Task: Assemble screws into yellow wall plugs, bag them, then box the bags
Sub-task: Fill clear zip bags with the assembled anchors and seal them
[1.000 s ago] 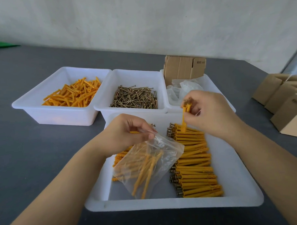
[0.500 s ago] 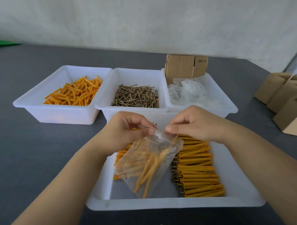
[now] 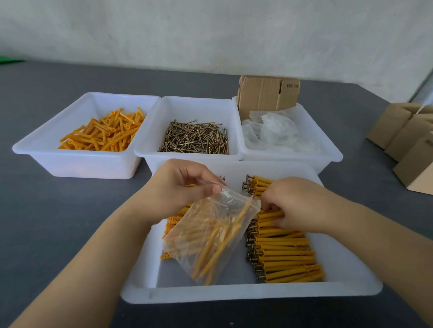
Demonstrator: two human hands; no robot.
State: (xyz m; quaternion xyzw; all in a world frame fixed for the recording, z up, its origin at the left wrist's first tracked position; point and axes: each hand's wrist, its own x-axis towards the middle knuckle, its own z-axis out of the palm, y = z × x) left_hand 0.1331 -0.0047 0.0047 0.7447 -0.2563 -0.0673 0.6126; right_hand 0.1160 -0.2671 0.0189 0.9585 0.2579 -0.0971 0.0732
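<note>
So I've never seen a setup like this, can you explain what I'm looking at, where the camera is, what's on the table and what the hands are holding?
There is no machine here: a person works with bare hands, filmed by a camera on their head looking down. The left hand pinches the mouth of a clear plastic bag with yellow plugs inside. The right hand reaches into rows of yellow wall plugs with screws in them, lying in a shallow white tray; its grip is hidden. Behind stand three white tubs on the grey table: loose yellow plugs, loose brass-coloured screws, and clear empty bags with flat cardboard. Brown cardboard boxes sit at right.
</note>
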